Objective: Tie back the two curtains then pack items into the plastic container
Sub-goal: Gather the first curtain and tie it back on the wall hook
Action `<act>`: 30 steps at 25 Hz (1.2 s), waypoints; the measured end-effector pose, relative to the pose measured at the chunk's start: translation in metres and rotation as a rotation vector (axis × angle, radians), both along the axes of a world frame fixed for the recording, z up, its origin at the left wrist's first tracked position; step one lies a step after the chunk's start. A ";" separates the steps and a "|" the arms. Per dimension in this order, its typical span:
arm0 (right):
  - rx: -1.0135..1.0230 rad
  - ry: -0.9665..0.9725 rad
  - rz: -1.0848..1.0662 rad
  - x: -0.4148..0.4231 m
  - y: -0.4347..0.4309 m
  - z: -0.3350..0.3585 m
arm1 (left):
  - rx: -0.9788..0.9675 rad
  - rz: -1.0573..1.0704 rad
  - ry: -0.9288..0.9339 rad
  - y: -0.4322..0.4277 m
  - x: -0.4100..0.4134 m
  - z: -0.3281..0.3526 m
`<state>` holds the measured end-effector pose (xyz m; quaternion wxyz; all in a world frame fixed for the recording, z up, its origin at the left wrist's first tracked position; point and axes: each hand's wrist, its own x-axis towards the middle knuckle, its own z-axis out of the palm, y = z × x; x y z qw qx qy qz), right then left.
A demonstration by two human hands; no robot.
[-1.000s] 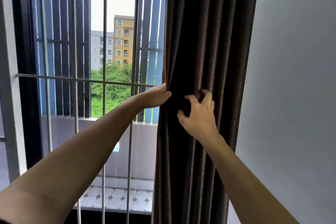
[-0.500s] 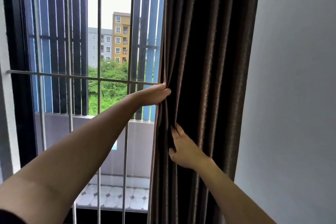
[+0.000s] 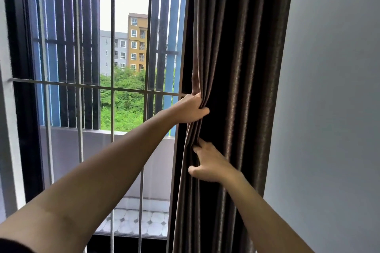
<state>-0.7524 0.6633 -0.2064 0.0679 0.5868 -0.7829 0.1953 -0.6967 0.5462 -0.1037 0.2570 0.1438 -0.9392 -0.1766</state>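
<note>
A dark brown curtain (image 3: 236, 68) hangs gathered in folds at the right side of the window, next to the grey wall. My left hand (image 3: 190, 110) grips the curtain's left edge at mid height, fingers curled round the bunched fabric. Lower down, my right hand (image 3: 209, 162) reaches into the folds with fingers extended into the cloth and thumb spread; its fingertips are hidden in the fabric. No tie-back, second curtain or plastic container is in view.
Metal window bars (image 3: 112, 109) run across the window to the left of the curtain, with a balcony wall (image 3: 98, 150) and tiled floor behind. A plain grey wall (image 3: 333, 109) fills the right side.
My right hand dropped from beside the left hand to lower on the curtain and pushed into the folds. The left hand kept its grip on the edge.
</note>
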 end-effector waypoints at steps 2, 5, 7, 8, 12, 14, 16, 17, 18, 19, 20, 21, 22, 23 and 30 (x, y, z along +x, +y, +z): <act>-0.297 -0.033 -0.051 -0.009 0.011 0.019 | 0.014 0.009 0.017 0.000 0.004 -0.001; -0.818 0.080 -0.197 -0.019 0.022 0.053 | 0.088 -0.063 0.027 -0.003 0.013 0.003; -0.730 0.072 -0.211 -0.026 0.018 0.073 | 0.129 -0.094 0.020 -0.003 0.015 0.004; -0.625 0.044 -0.221 -0.030 0.015 0.078 | 0.140 -0.099 0.017 -0.004 0.016 0.003; -0.339 0.028 -0.147 -0.040 0.005 0.062 | 0.165 -0.105 0.013 -0.016 0.011 -0.002; -0.142 0.045 -0.048 -0.037 0.005 0.039 | 0.156 -0.098 -0.007 -0.018 0.011 -0.001; -0.011 0.032 0.025 -0.032 0.006 0.020 | 0.145 -0.092 -0.012 -0.014 0.009 0.001; 0.013 0.019 0.053 -0.030 0.006 0.014 | 0.143 -0.085 -0.008 -0.013 0.007 0.002; 0.016 0.007 0.079 -0.028 0.005 0.010 | 0.126 -0.073 -0.005 -0.012 0.005 0.002; 0.012 -0.002 0.098 -0.028 0.004 0.008 | 0.108 -0.050 -0.011 -0.011 0.004 0.002; 0.010 -0.002 0.110 -0.027 0.003 0.007 | 0.092 -0.030 -0.020 -0.010 0.002 0.002; 0.012 0.016 0.107 -0.028 0.003 0.006 | 0.095 -0.006 -0.037 -0.009 0.000 0.003; 0.016 0.051 0.094 -0.028 0.002 0.005 | 0.104 -0.002 -0.050 -0.009 -0.002 0.004; 0.017 0.093 0.073 -0.028 0.001 0.003 | 0.117 -0.005 -0.064 -0.005 -0.003 0.005; 0.086 0.049 0.046 -0.021 0.006 -0.005 | -0.020 0.035 0.015 0.009 -0.018 0.001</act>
